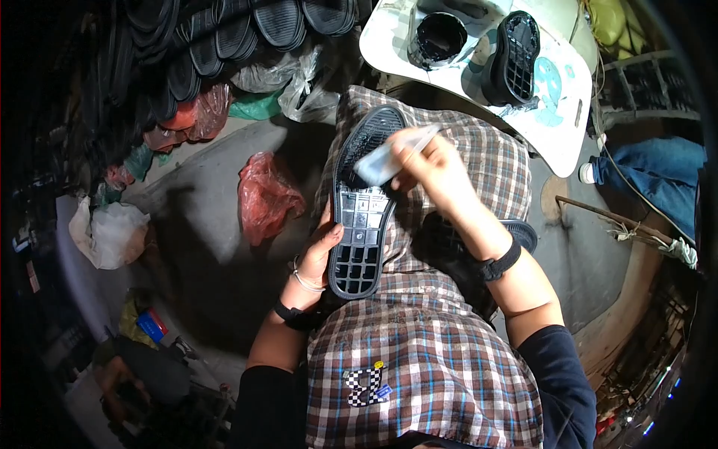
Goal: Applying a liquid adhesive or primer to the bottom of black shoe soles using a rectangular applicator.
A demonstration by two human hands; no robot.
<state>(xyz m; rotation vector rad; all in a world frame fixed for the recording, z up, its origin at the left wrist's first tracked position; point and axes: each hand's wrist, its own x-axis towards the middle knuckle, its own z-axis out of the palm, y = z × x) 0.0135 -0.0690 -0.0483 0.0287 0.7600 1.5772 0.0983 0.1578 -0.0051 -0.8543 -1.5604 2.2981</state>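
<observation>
You have a black shoe sole (359, 217) over your lap, its gridded side facing you, the far end coated dark and shiny. Your left hand (320, 247) is closed around the sole's left edge, toward its near end, with the thumb lying along the side. Your right hand (434, 166) is over the sole's right edge, fingers pinched on a pale, flat tool (380, 165) that slants across the upper middle of the sole. The tool is blurred — you cannot tell from here whether its tip touches the surface.

Under the sole spreads your checked apron (441, 337), covering your lap. To the right of the sole, mostly behind your right forearm, shows the rounded end of a dark piece (523, 235). Beyond the sole, to the far right, is a white table (565, 146) bearing a black-smeared pot (439, 41) and a second sole (514, 63). Left of the sole, a crumpled red bag (265, 198) lies on the floor (202, 269); beyond the sole to the far left are stacked black soles (280, 22). Well to the right of the sole — blue trousers (658, 179) on another person.
</observation>
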